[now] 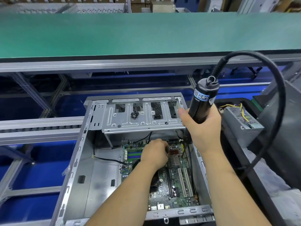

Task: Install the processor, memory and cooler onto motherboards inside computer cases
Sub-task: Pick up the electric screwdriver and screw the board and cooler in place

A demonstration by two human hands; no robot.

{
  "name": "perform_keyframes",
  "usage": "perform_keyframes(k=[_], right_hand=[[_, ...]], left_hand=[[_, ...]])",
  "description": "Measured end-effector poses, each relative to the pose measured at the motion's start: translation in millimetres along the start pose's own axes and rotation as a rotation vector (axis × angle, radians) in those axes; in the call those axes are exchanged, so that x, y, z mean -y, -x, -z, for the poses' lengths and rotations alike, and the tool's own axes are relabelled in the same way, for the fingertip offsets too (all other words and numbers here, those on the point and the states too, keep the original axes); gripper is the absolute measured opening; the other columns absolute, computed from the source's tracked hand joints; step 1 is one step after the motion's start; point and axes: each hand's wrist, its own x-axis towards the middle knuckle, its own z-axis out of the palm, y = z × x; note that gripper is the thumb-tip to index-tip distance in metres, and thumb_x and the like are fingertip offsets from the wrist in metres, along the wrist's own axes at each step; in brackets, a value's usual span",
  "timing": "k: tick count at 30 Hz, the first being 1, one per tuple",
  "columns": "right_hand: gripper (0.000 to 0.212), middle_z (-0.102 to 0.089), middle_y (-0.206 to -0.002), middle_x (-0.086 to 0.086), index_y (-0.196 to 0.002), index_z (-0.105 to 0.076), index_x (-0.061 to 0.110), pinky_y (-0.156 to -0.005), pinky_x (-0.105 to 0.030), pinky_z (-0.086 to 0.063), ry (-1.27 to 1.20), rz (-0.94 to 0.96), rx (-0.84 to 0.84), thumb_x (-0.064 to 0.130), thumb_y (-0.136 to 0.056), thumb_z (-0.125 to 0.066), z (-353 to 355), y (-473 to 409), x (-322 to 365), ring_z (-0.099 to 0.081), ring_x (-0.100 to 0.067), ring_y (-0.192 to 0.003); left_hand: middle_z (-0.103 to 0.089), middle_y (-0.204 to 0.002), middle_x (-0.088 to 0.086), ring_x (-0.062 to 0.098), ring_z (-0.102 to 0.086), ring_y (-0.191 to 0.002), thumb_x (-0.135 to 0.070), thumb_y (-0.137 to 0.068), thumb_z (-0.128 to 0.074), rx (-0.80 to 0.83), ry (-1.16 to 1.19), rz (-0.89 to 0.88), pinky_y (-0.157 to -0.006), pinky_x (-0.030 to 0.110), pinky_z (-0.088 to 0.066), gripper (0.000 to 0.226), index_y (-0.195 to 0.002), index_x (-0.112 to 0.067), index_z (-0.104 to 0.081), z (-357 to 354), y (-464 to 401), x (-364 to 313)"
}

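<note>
Head view: your right hand (202,126) grips an electric screwdriver (201,103) upright over the motherboard (175,181).
Your left hand (154,153), fingers curled, seems to steady something small there, inside the open case (78,160).

Your left hand (154,152) and screwdriver (202,105) are crowding far end of board (174,181). Drive cage (141,116) is overhanging there. Bare case floor (101,175) at left is giving you room; thin cable (107,159) is crossing it.
</note>
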Motion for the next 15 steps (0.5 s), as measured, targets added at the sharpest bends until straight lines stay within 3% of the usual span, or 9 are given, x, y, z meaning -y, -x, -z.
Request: perform_keyframes(k=[4, 11, 15], right_hand=[[0.024, -0.063, -0.073, 0.014, -0.082, -0.057, 0.046, -0.065, -0.011, -0.047, 0.004, 0.004, 0.022, 0.042, -0.076, -0.080, 1.2, 1.2, -2.5, -0.057, 0.001, -0.066], [0.026, -0.063, -0.072, 0.015, -0.084, -0.056, 0.035, -0.065, -0.011, -0.047, 0.004, 0.008, 0.032, 0.040, -0.077, -0.080, 1.4, 1.6, -4.3, -0.057, 0.001, -0.066], [0.025, -0.062, -0.073, 0.012, -0.082, -0.056, 0.039, -0.066, -0.013, -0.048, 0.017, 0.003, 0.040, 0.043, -0.077, -0.080, 1.7, 1.2, -4.9, -0.057, -0.001, -0.067]], left_hand=[[-0.061, -0.122, 0.000, 0.025, -0.056, -0.115, -0.017, -0.089, -0.059, 0.009, -0.012, -0.005, -0.093, 0.039, -0.050, 0.028, -0.113, -0.026, -0.070, -1.9, 0.4, 0.1], [-0.061, -0.123, 0.000, 0.025, -0.055, -0.117, -0.019, -0.091, -0.057, 0.009, -0.007, -0.002, -0.096, 0.040, -0.048, 0.028, -0.115, -0.026, -0.070, -2.5, 0.4, 0.6], [-0.061, -0.123, 0.000, 0.026, -0.055, -0.117, -0.020, -0.091, -0.056, 0.009, -0.006, -0.003, -0.097, 0.040, -0.047, 0.028, -0.115, -0.026, -0.070, -2.8, 1.0, 0.3]])
